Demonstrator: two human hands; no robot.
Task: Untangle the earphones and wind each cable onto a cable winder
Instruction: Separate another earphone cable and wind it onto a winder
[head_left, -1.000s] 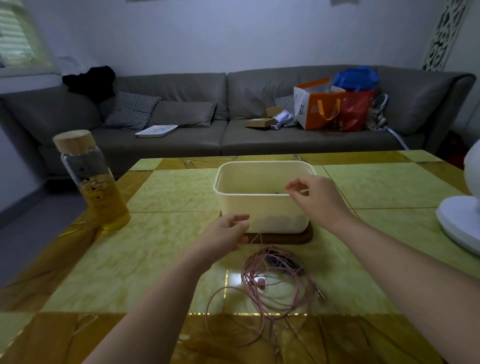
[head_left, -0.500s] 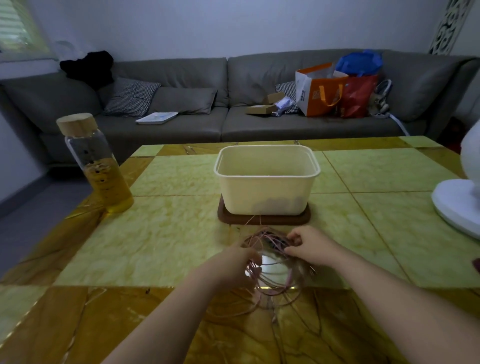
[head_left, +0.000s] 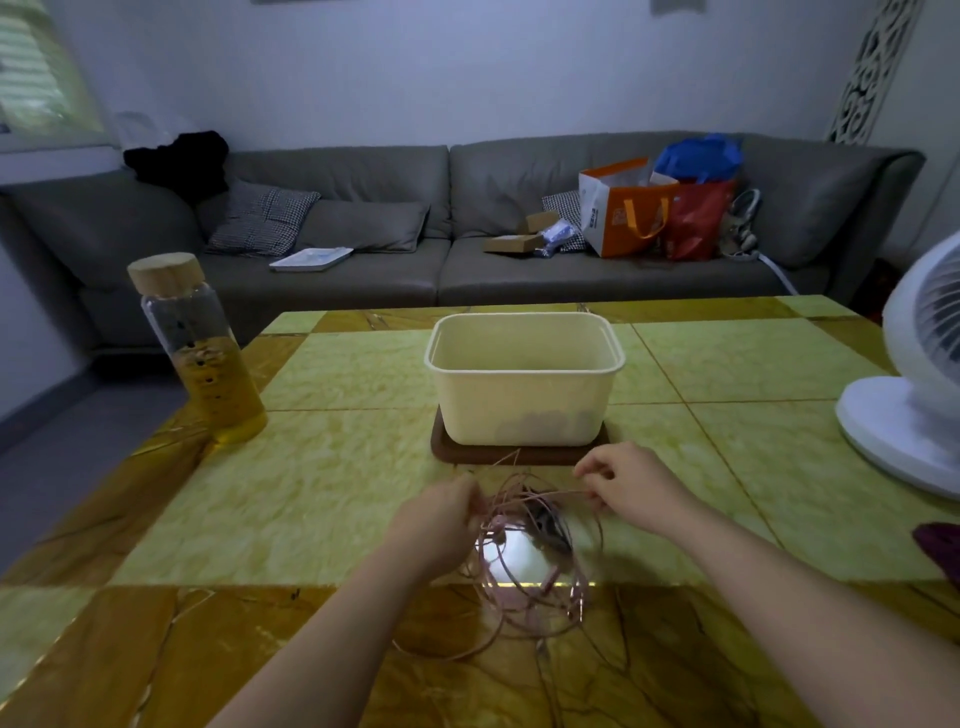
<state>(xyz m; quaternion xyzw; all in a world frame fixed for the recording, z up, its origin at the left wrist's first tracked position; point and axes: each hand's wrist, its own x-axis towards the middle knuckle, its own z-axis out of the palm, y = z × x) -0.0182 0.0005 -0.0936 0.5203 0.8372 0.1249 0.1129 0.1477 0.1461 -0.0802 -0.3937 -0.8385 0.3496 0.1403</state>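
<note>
A tangle of thin pink earphone cables (head_left: 524, 566) lies on the green-and-yellow table (head_left: 337, 499) just in front of me, with a darker cable or part mixed in near its middle. My left hand (head_left: 441, 519) pinches strands at the tangle's left edge. My right hand (head_left: 623, 483) pinches a strand at the upper right, and a cable runs taut between the two hands. A cream plastic box (head_left: 524, 384) stands on a brown mat (head_left: 447, 452) just beyond the cables, with dark items dimly showing through its wall. No cable winder is clearly visible.
A glass bottle (head_left: 202, 358) of yellow liquid with a wooden cap stands at the left. A white fan (head_left: 914, 384) occupies the right edge. A dark red item (head_left: 940, 545) peeks in at the far right. A grey sofa (head_left: 415, 234) with bags lies behind the table.
Both hands came down from near the box to the tangle and took hold of strands. They now pull slightly apart, stretching a cable between them.
</note>
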